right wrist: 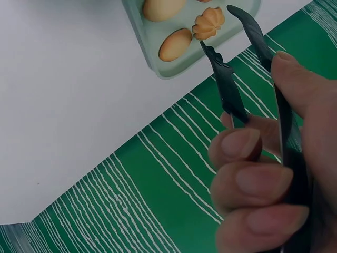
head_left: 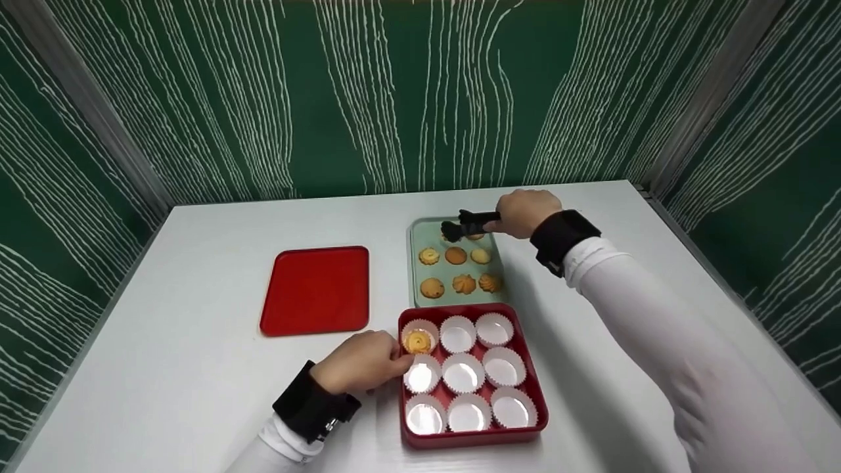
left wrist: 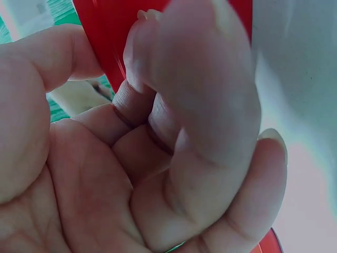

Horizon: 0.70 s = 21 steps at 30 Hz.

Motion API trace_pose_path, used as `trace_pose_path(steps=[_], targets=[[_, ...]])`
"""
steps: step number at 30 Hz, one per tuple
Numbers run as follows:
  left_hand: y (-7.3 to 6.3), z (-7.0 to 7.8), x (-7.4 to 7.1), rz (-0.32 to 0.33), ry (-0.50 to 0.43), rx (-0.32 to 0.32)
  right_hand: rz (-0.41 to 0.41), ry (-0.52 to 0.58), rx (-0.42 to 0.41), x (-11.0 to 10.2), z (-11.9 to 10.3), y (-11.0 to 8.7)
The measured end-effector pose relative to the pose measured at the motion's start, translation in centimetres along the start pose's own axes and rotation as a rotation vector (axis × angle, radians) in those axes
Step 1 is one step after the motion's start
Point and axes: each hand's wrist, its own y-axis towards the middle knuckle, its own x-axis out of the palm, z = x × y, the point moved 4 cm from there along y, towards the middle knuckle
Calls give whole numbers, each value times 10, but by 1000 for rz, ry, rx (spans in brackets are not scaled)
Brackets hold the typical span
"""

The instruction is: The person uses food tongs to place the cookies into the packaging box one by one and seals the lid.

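A red box (head_left: 535,401) at the front holds white paper cups (head_left: 462,374) in rows. One yellow cookie (head_left: 417,341) lies in its far left cup. With my left hand (head_left: 363,363) I hold the box's left wall, thumb at the rim; the curled fingers (left wrist: 205,100) are by the red side in the left wrist view. My right hand (head_left: 529,213) grips black tongs (head_left: 478,223), their tips spread over the far end of a pale green tray (head_left: 453,301). Between the tips, in the right wrist view, nothing is held; a fluted cookie (right wrist: 209,23) is near them.
Several baked cookies (head_left: 456,255) lie in rows on the green tray, which stands just behind the red box. A flat red lid (head_left: 318,289) lies to the left on the white table (head_left: 217,263). Green walls with white lines (head_left: 401,98) enclose the back and sides.
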Motion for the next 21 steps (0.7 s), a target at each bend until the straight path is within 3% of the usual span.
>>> trace_pose_path(steps=[13,21], targets=[[-1,2,-1,19,27,43,-33,-131,20,-1,-21,16],[-1,1,-2,18,20,38,-21,-119,27,-5,-30,14]])
